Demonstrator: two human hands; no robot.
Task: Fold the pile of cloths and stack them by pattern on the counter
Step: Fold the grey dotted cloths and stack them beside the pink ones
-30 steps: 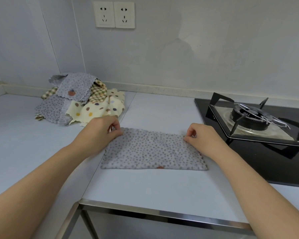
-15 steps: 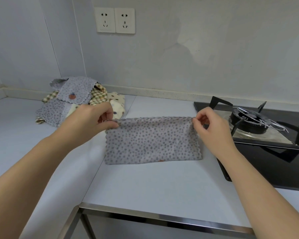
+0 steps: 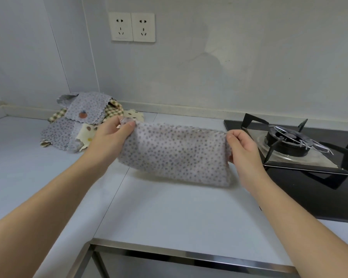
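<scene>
The pale surface (image 3: 169, 213) is stretching under and in front of both hands, with a metal edge running along its near side. A black hob (image 3: 309, 187) is sitting on it just beyond the right hand, its burner (image 3: 285, 140) ringed by dark pan supports.

Between the two hands a folded grey dotted cloth (image 3: 175, 155) is hanging as a long strip, its scalloped top edge pulled taut from one hand to the other and its lower fold drooping towards the surface; whether it is touching there I cannot tell.

Past the left hand, against the wall, the pile of cloths (image 3: 78, 125) is lying unfolded: grey dotted pieces on top, checked and cream spotted ones showing beneath.

The left hand (image 3: 109, 137) is pinching the cloth's upper left corner between thumb and curled fingers. The right hand (image 3: 243, 147) is gripping the right end, fingers curled round the edge.

A double socket (image 3: 132, 27) is sitting on the wall high above the left hand.
</scene>
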